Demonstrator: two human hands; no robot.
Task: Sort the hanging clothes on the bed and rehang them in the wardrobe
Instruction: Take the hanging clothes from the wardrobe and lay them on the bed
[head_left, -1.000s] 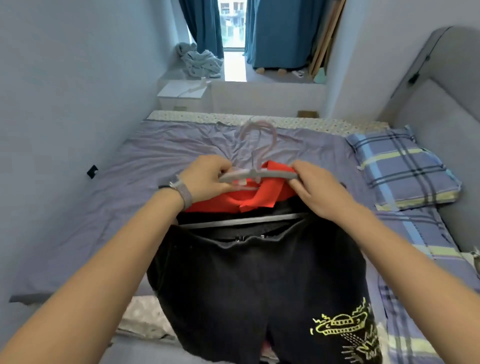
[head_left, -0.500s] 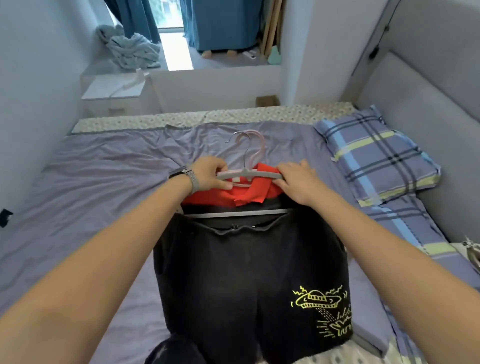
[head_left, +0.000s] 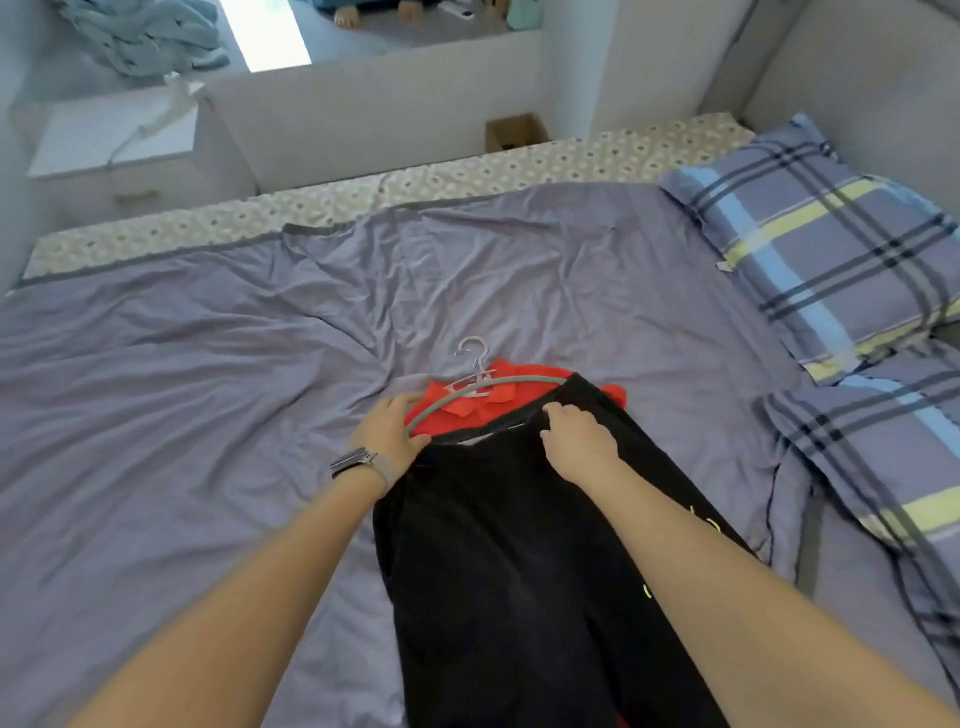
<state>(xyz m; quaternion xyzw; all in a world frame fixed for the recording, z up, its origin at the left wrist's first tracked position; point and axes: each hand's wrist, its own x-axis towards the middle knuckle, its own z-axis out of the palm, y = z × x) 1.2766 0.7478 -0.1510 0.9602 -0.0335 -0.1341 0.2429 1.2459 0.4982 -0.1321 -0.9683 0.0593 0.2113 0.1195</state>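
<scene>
A bundle of hung clothes lies flat on the purple bed sheet (head_left: 208, 395). On top are black trousers (head_left: 519, 571) with a yellow print near my right forearm. Under them a red garment (head_left: 467, 410) shows at the collar end. A grey hanger (head_left: 498, 382) arcs over the red cloth, its hook pointing away from me. My left hand (head_left: 389, 431) grips the hanger's left end at the trousers' waist. My right hand (head_left: 576, 436) holds the black waistband, fingers curled over its edge.
Two plaid pillows (head_left: 831, 244) lie at the right by the grey headboard. A white nightstand (head_left: 119, 145) stands beyond the bed's far left corner. A small cardboard box (head_left: 514, 132) sits past the far edge. Crumpled blue cloth (head_left: 140, 36) lies on the raised ledge.
The clothes bundle went from held up in the air to lying flat on the sheet. My right hand shifted from the hanger's end to the black waistband.
</scene>
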